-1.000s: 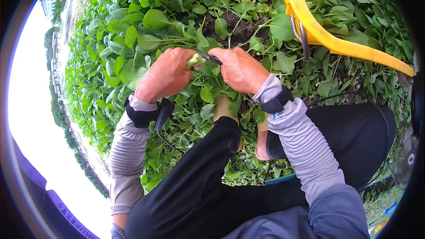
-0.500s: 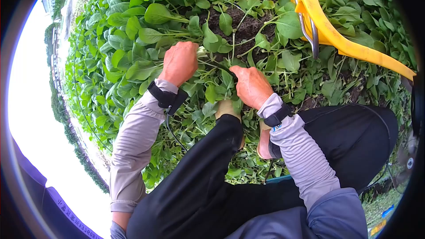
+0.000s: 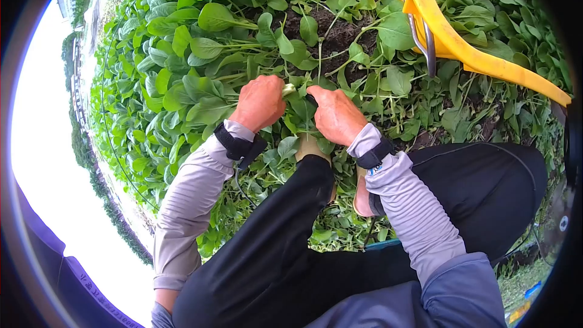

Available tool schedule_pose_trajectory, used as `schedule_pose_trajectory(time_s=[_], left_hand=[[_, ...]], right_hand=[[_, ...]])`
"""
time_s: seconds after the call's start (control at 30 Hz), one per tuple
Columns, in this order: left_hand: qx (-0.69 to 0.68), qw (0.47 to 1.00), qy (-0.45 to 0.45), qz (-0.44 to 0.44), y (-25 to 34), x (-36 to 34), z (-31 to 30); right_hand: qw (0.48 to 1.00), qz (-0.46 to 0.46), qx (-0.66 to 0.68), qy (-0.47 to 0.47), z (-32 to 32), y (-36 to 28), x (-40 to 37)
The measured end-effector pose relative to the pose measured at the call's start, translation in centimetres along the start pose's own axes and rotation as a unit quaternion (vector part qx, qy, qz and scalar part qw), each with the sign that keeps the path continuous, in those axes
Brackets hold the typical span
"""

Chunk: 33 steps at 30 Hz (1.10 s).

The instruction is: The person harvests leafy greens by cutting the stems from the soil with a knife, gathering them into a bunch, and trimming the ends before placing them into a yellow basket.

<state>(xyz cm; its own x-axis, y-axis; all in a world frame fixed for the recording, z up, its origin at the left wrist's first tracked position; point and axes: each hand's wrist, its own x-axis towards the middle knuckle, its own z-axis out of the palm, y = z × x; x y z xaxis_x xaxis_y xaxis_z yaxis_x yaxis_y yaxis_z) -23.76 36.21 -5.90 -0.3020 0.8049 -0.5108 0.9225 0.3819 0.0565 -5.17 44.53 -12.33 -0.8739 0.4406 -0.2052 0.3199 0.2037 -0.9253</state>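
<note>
My left hand (image 3: 261, 102) is closed around the base of a leafy green plant (image 3: 206, 109), whose pale stem end (image 3: 288, 89) sticks out between thumb and fingers. My right hand (image 3: 335, 115) is closed on a small dark knife (image 3: 311, 98); only a bit of the blade shows, right next to the stem end. The two hands are almost touching, low over the leaves. Both wrists carry black straps over grey sleeves.
Dense green leafy plants (image 3: 182, 36) cover the bed all around. A patch of bare dark soil (image 3: 337, 33) lies just beyond the hands. A yellow crate (image 3: 461, 48) with a metal handle stands at the upper right. My black-trousered knee (image 3: 303, 176) sits below the hands.
Half a second ago my left hand reached further out into the plants; it has drawn back toward me with a plant in its grip, and my right hand has closed in beside it.
</note>
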Motion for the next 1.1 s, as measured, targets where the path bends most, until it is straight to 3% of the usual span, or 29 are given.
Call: schedule_pose_trajectory(time_s=[0.03, 0.17, 0.33, 0.43, 0.53, 0.57, 0.6, 0.67, 0.7, 0.73, 0.8, 0.87, 0.93, 0.97, 1.1], left_hand=[[0.019, 0.998, -0.044, -0.045, -0.4, 0.3, 0.9], [0.012, 0.998, -0.033, -0.053, -1.7, 0.9, 2.3], [0.017, 0.999, 0.034, 0.023, -1.9, 0.0, 1.7], [-0.005, 0.999, -0.038, -0.038, -1.9, 0.3, 0.8], [-0.062, 0.998, -0.011, 0.013, -2.0, -0.6, -1.7], [-0.088, 0.995, -0.033, 0.014, -1.8, -0.6, -3.2], [-0.087, 0.996, -0.032, 0.014, -1.7, -0.8, -4.5], [-0.242, 0.961, -0.113, -0.076, -1.7, -1.1, -7.2], [-0.278, 0.954, -0.091, -0.062, -1.4, -1.5, -8.1], [-0.276, 0.956, -0.082, -0.060, -0.9, -1.8, -9.1], [-0.406, 0.909, -0.048, -0.082, 0.2, -2.3, -10.3], [-0.414, 0.905, -0.040, -0.087, 0.7, -2.1, -10.9], [-0.484, 0.869, -0.008, -0.099, 1.2, -2.0, -11.2], [-0.487, 0.867, -0.001, -0.107, 0.9, -2.0, -11.3], [-0.455, 0.883, 0.030, -0.109, -0.5, -2.6, -12.8]], right_hand=[[1.000, -0.003, 0.013, 0.010, 0.0, -0.2, -0.2], [1.000, 0.012, 0.015, 0.004, 2.2, 0.8, 0.8], [0.998, 0.065, 0.006, -0.026, 2.2, 0.3, 1.3], [0.990, 0.062, -0.034, -0.124, -0.3, 0.8, -0.1], [0.981, 0.051, -0.072, -0.173, -4.4, -0.1, 0.0], [0.964, 0.124, -0.042, -0.233, -6.8, -1.7, 0.5], [0.985, -0.009, -0.077, -0.155, -5.9, 1.3, 0.6], [0.997, -0.056, -0.060, -0.006, -7.8, 0.1, 0.4], [1.000, -0.006, -0.007, 0.004, -9.2, -2.1, 0.6], [0.994, -0.032, 0.007, 0.107, -8.8, -3.6, 0.6], [0.966, -0.023, 0.050, 0.252, -7.1, -7.4, 1.0], [0.929, -0.127, 0.082, 0.338, -4.1, -8.6, 1.3], [0.969, -0.064, 0.085, 0.224, -1.1, -8.0, -0.2], [0.985, 0.013, 0.079, 0.156, 0.2, -6.8, -1.0], [0.965, 0.052, 0.124, 0.225, 4.7, -2.5, -3.0]])
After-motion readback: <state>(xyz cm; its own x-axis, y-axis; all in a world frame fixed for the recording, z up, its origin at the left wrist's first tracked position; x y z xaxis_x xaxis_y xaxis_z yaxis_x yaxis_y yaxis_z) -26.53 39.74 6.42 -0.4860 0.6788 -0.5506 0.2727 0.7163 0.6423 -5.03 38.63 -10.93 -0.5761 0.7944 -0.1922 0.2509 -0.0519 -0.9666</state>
